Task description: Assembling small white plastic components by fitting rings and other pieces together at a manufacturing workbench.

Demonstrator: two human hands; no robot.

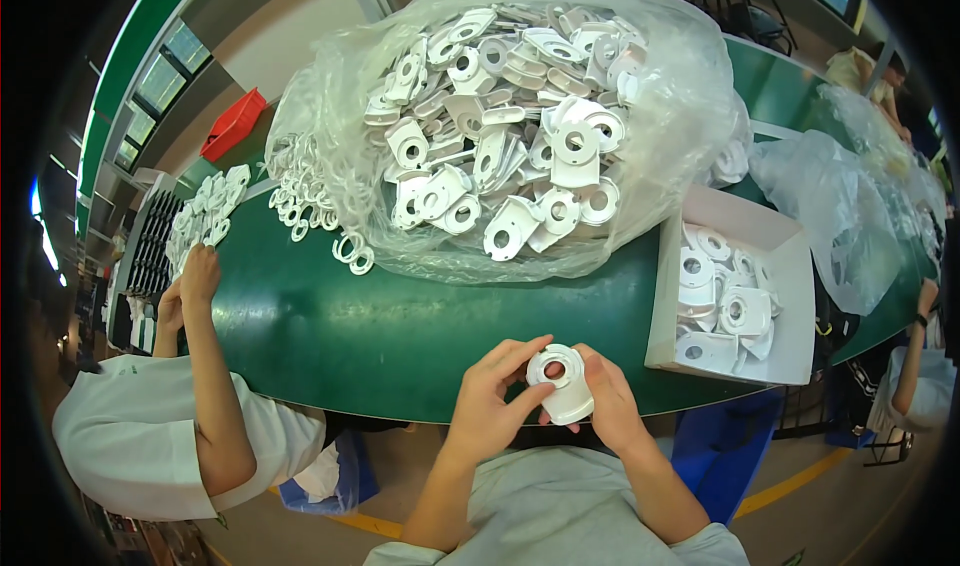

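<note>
Both my hands hold one white plastic part [562,381] with a round hole, just at the near edge of the green table [400,326]. My left hand [490,401] pinches its left side with thumb and fingers. My right hand [610,406] cups it from the right and below. Straight ahead lies a large clear plastic bag [690,116] heaped with several of the same white parts. A white cardboard box [790,346] at my right holds several more of the white parts.
A co-worker in a white shirt sits at my left, a hand [198,271] on a row of white parts [210,211]. Loose white rings [352,249] lie beside the bag. Crumpled clear bags [830,196] lie right; a red bin [232,123] stands far left. Another person's arm [915,351] shows at right.
</note>
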